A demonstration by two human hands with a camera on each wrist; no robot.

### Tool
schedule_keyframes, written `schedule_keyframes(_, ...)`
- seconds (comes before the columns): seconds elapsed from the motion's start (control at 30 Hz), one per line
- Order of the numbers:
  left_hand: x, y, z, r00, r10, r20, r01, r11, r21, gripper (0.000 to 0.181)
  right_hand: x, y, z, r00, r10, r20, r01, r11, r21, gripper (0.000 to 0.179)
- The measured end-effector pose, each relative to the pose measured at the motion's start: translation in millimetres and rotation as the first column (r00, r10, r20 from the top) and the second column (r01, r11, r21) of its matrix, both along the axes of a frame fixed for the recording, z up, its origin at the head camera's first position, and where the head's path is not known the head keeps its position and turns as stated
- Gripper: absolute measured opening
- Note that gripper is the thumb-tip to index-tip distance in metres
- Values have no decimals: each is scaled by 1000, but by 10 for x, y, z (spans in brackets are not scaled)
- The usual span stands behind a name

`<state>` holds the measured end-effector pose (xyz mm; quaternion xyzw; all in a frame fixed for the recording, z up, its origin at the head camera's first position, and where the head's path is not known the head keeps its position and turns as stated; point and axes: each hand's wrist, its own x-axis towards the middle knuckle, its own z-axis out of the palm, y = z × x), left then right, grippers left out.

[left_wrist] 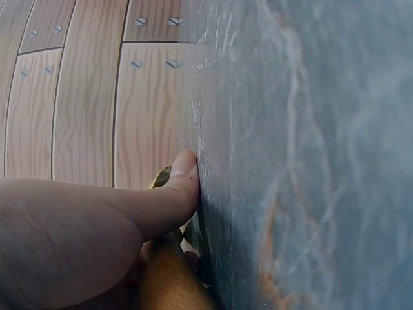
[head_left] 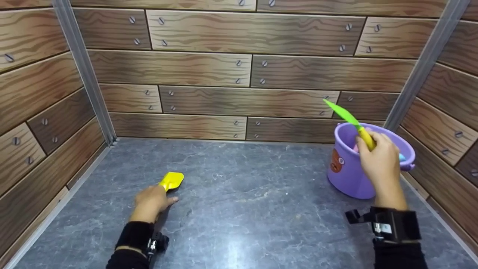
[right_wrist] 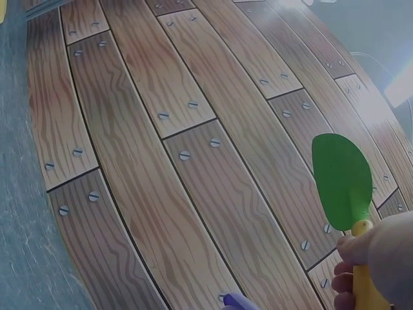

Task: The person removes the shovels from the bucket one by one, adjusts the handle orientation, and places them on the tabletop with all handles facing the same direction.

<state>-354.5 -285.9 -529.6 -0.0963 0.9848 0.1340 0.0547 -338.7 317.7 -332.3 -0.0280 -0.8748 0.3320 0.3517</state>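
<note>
On the left of the table, a small shovel with a yellow blade [head_left: 172, 181] lies low, its blade pointing away from me. My left hand [head_left: 152, 201] grips its handle from above, thumb stretched out against the tabletop. In the left wrist view the wood-coloured handle [left_wrist: 169, 278] runs beneath the palm, and the fingers are mostly hidden. A trowel with a green blade [head_left: 343, 113] and yellow handle is raised in my right hand [head_left: 381, 158], fingers wrapped round the handle. This hand is over the near side of a purple bucket [head_left: 349, 179], with the trowel's blade tilted up and left.
Inside the bucket, pink and light blue things show partly behind the right hand. The grey marbled table [head_left: 239, 209] ends at a wood-patterned back wall [head_left: 205, 69], with similar walls on both sides and metal posts [head_left: 89, 74] in the corners.
</note>
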Motion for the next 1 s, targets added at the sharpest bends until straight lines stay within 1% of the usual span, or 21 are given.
schedule_keyframes(0.07, -17, -10, -31, 1000, -6, -7, 6, 1000, -13, 91, 0, -26, -7, 1000, 15, -5, -15, 1000, -3, 40)
schedule_keyframes(0.17, 19, 11, 32, 1000, 11, 14, -11, 1000, -21, 93, -17, -82, -1, 998, 44, -38, -44, 999, -6, 36)
schedule_keyframes(0.2, 65, 43, 95, 1000, 15, 23, -15, 1000, -21, 93, -19, -99, 2, 998, 52, -48, -52, 999, -8, 35)
schedule_keyframes(0.3, 248, 185, 352, 999, 27, 46, -26, 1000, -14, 90, -23, -132, 2, 996, 67, -63, -68, 998, -10, 30)
schedule_keyframes(0.4, 442, 318, 612, 999, 19, 39, -18, 1000, -8, 85, -25, -138, -3, 996, 67, -56, -67, 998, -8, 29)
schedule_keyframes(0.47, 516, 367, 714, 999, 17, 35, -17, 1000, -10, 83, -33, -132, -8, 997, 66, -50, -66, 998, -7, 28)
schedule_keyframes(0.57, 573, 397, 777, 999, 11, 35, -10, 1000, -15, 82, -38, -118, -17, 997, 67, -29, -67, 998, -18, 30)
schedule_keyframes(0.63, 573, 406, 777, 999, 9, 35, -8, 1000, -17, 80, -29, -106, -24, 998, 61, -9, -62, 998, -28, 31)
schedule_keyframes(0.77, 545, 413, 740, 1000, -1, 30, 1, 1000, -11, 79, -7, -88, -21, 998, 56, 39, -54, 997, -53, 32)
schedule_keyframes(0.83, 510, 390, 691, 1000, -5, 29, 5, 1000, -8, 81, 4, -92, -19, 997, 68, 44, -64, 995, -72, 30)
schedule_keyframes(0.93, 375, 299, 493, 1000, -3, 26, 3, 1000, -9, 84, 9, -112, -24, 996, 84, 25, -82, 993, -82, 27)
schedule_keyframes(1.0, 248, 220, 318, 1000, -1, 29, 2, 1000, -14, 88, 10, -129, -32, 996, 86, 10, -85, 994, -71, 25)
